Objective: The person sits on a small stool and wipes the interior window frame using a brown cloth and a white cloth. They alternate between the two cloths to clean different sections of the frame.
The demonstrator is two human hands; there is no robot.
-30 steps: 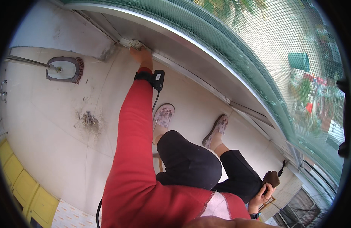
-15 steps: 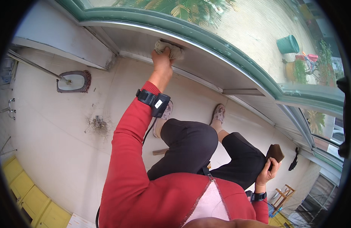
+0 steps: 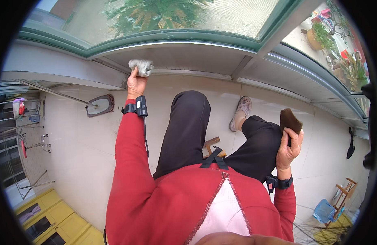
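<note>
The left hand (image 3: 136,85) pinches a bunched grey-white rag (image 3: 142,67) just ahead, near the grey panel (image 3: 192,56) — held by one end, it could slip. The right hand (image 3: 290,152) grips a brown pad (image 3: 291,120) by its near edge — a slack hold might drop it.

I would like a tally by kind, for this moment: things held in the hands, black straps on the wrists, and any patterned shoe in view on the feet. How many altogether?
Greyish crumpled cloth, in left hand: 1
Brown piece, in right hand: 1
Black wrist straps: 2
Patterned shoe: 1
Total: 5
</note>
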